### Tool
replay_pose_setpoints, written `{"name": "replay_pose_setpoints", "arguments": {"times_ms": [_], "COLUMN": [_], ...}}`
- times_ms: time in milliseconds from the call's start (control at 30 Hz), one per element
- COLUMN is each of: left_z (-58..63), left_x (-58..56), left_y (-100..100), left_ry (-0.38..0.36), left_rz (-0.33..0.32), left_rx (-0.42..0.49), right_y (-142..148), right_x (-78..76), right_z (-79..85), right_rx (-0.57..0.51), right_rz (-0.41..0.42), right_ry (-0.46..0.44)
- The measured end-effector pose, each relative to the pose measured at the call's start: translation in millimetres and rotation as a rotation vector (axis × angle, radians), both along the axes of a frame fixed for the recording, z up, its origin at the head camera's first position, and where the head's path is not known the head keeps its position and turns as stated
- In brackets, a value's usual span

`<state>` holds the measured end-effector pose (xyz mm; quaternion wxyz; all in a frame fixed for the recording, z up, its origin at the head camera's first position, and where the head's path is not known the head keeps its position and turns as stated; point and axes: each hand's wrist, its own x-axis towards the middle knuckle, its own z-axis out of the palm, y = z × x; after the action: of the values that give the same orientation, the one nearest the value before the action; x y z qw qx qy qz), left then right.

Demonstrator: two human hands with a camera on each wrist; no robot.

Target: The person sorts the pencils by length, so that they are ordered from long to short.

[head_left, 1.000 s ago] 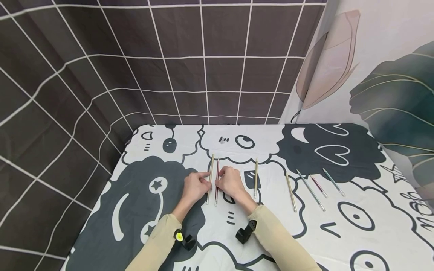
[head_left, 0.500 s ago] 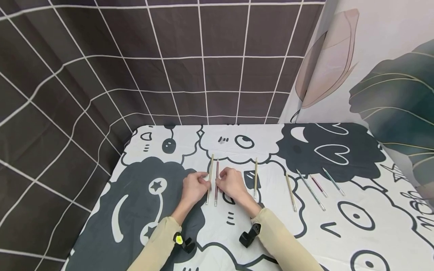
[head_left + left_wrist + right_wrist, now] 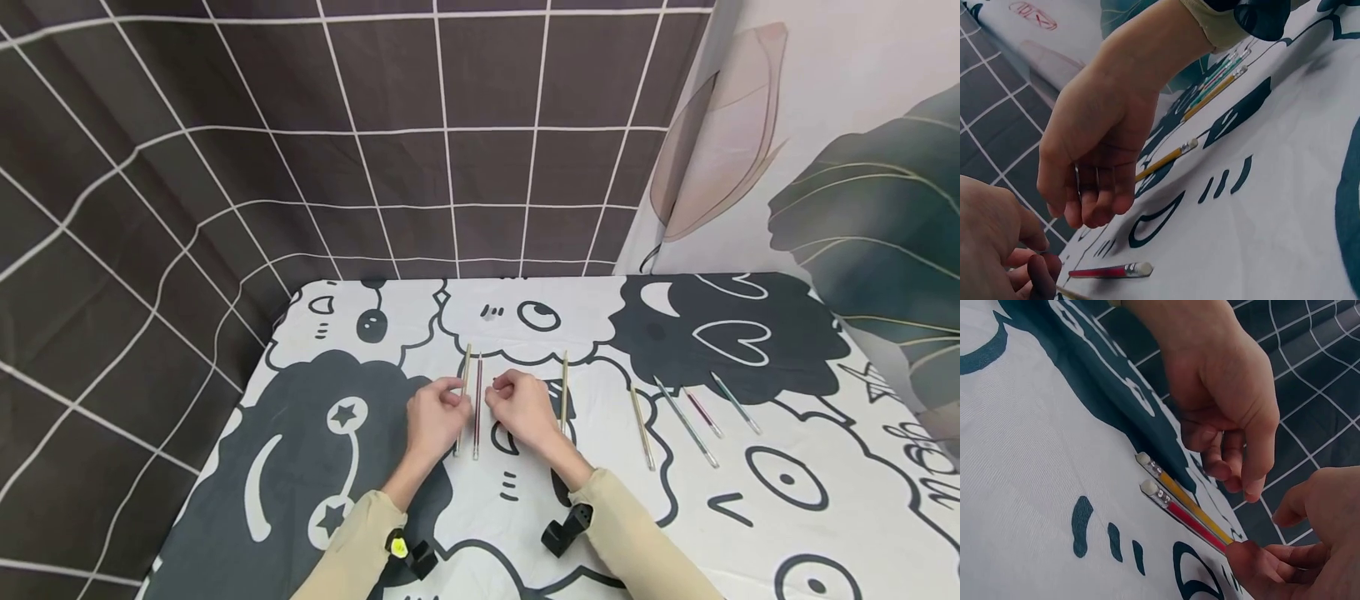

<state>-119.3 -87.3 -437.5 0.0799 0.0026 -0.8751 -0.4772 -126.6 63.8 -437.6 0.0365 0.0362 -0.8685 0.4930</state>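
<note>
Two pencils lie side by side on the patterned cloth, a yellow pencil [image 3: 467,367] and a red pencil [image 3: 477,417], their eraser ends toward me. My left hand [image 3: 433,421] hovers over the yellow one with loosely bent fingers, covering part of it in the head view. In the right wrist view the left hand [image 3: 1229,394] appears above both pencils, holding neither. Just right of the red pencil is my right hand [image 3: 525,408], fingers relaxed and grasping nothing visible. Another yellow pencil [image 3: 565,387] lies beyond the right hand.
Farther right lie a yellow pencil [image 3: 642,429], a green pencil [image 3: 686,423], a short red pencil [image 3: 703,412] and a teal pencil [image 3: 737,404], at slanted angles. A dark gridded curtain [image 3: 487,167] hangs behind the cloth-covered surface [image 3: 750,533].
My right hand has drawn back slightly to the right, away from the red pencil. The left hand has shifted only a little; the two pencils lie where they were.
</note>
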Motion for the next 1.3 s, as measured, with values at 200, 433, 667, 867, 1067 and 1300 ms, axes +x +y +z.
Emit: {"name": "replay_pose_setpoints", "arguments": {"times_ms": [200,433,667,867,1067,1300], "left_z": [2.2,1.1,0.1,-0.8,1.3,1.5], "left_x": [3.5,5.0,6.8,9.3,11.0,11.0], "left_y": [6.8,14.4,21.6,29.0,37.9,47.8], "left_ry": [-0.007,-0.019,-0.018,-0.032,-0.103,-0.168], "left_rz": [-0.017,-0.041,-0.063,-0.076,-0.126,-0.155], "left_rx": [0.021,0.019,0.039,0.038,0.162,0.260], "right_y": [7.6,19.5,29.8,38.8,52.6,70.3], "right_x": [3.0,4.6,6.8,10.0,13.8,19.2], "right_z": [0.6,-2.1,-0.3,2.3,6.0,9.7], "right_rx": [-0.030,0.023,-0.026,-0.062,-0.069,-0.025], "right_rz": [0.000,-0.036,-0.059,-0.077,-0.094,-0.106], "right_ry": [0.004,0.058,0.032,0.017,0.016,0.033]}}
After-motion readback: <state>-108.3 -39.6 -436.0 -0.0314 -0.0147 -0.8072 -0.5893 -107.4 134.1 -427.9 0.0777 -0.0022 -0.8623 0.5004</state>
